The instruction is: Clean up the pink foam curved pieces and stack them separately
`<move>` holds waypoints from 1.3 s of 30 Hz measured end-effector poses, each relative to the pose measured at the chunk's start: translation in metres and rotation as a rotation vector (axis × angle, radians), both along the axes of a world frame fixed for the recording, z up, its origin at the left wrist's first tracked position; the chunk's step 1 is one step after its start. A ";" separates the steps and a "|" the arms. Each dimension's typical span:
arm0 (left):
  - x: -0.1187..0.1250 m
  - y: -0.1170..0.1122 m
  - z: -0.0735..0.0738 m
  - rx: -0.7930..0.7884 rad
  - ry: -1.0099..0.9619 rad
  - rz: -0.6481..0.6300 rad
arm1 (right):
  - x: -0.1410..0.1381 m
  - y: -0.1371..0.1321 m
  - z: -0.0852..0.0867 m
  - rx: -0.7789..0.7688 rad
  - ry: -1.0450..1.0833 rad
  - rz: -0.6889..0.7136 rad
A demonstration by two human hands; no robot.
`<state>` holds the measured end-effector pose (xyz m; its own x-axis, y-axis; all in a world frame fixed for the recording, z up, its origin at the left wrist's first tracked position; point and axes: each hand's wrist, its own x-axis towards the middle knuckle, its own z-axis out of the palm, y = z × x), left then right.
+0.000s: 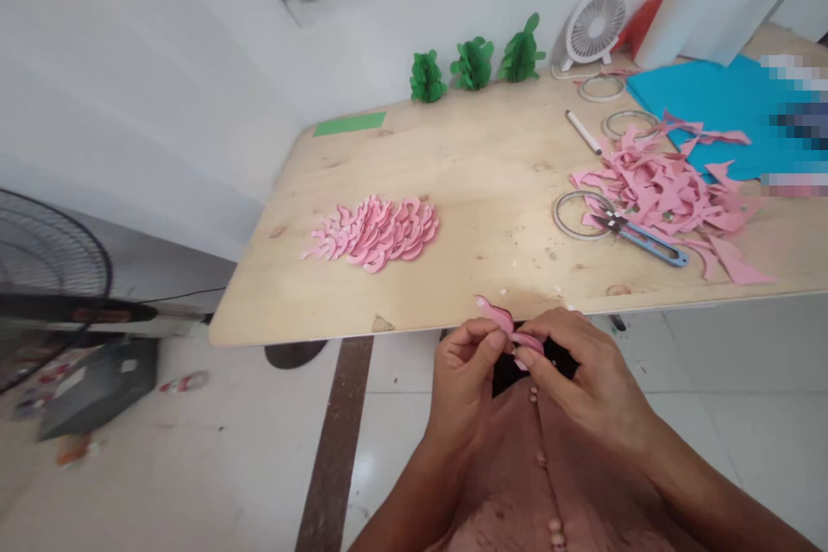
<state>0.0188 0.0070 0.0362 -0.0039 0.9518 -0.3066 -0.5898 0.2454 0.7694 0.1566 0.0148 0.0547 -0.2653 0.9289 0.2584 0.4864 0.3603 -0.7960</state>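
Observation:
Just past the table's front edge, my left hand (467,371) and my right hand (582,362) pinch curved pink paper pieces (498,316) between thumb and fingers. Small white squares show on the paper, and the fingertips hide part of it. On the table ahead and to the left lies a heap of similar curved pink paper pieces (381,231). Away to the right, thread snips with blue handles (653,243) rest across a roll of tape (573,228), beside a pile of pink paper scraps (673,185).
Three green paper shapes (473,65) stand along the wall near a small white fan (593,28). A green strip (349,123) lies at the back left, a marker (583,132) and blue sheets (718,103) at the right. A large fan (48,267) stands left of the wooden table (272,276).

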 end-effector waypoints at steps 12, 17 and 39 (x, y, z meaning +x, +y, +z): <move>-0.002 0.003 -0.004 -0.024 -0.144 -0.012 | 0.000 -0.002 -0.002 0.095 -0.021 0.001; -0.003 0.005 -0.003 -0.115 -0.279 -0.031 | 0.005 -0.002 0.003 -0.300 0.264 0.150; -0.003 -0.005 -0.006 -0.069 -0.168 -0.005 | 0.002 0.000 -0.009 -0.582 0.491 0.109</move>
